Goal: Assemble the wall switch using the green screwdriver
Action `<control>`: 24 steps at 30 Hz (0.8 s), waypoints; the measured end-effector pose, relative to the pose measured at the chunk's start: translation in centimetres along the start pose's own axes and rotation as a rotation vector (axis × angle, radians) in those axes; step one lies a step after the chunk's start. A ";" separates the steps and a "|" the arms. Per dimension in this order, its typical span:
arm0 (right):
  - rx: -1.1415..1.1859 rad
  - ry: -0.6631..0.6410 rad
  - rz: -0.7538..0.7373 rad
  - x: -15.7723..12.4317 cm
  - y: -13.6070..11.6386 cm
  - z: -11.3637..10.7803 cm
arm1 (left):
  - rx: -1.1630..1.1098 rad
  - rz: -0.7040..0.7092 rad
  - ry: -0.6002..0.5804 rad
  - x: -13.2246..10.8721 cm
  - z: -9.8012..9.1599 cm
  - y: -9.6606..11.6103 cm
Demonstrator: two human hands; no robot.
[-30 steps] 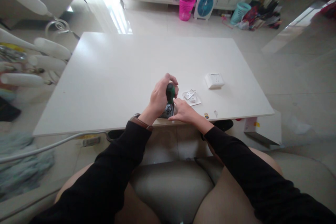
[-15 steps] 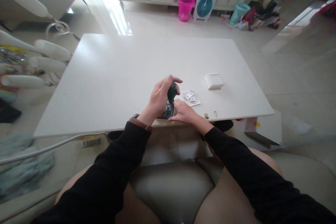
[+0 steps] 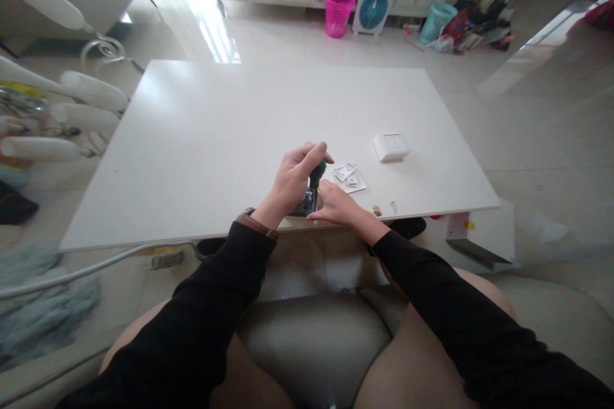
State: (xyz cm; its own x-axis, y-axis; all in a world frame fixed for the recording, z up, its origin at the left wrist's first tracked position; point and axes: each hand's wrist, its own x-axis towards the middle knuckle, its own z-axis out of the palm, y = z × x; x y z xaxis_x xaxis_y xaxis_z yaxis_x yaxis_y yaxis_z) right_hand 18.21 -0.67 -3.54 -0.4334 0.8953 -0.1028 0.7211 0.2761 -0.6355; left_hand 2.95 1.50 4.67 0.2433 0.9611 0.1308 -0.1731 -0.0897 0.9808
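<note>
Left hand [image 3: 296, 171]: grips screwdriver [image 3: 316, 174] — likely screwing, contact unclear
Right hand [image 3: 337, 203]: clasps module [image 3: 304, 206] below left fingers — next turn needs steadiness

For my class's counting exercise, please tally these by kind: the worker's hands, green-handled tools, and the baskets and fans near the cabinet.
Hands: 2 (left hand, right hand)
Green-handled tool: 1
Baskets: 2 (pink basket, turquoise basket)
Fan: 1
Total: 6
</note>
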 end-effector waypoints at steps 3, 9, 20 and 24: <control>0.026 0.004 -0.026 0.1 0.1 0.1 | -0.019 -0.023 0.000 0.0 0.2 0.0; 0.058 0.001 -0.034 0.1 0.3 0.1 | -0.067 -0.012 -0.023 -0.2 0.2 0.0; 0.056 0.012 -0.042 0.1 0.3 0.3 | -0.041 -0.034 -0.010 0.1 0.3 -0.1; 0.039 0.006 -0.047 0.2 0.5 0.4 | -0.080 -0.032 -0.038 -0.1 0.3 -0.1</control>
State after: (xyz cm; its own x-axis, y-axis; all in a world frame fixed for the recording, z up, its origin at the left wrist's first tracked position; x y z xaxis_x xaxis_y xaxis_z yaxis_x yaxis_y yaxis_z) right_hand 18.32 -0.47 -4.20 -0.4626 0.8840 -0.0677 0.6784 0.3038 -0.6689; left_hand 3.26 1.28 4.57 0.2861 0.9523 0.1062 -0.2396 -0.0362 0.9702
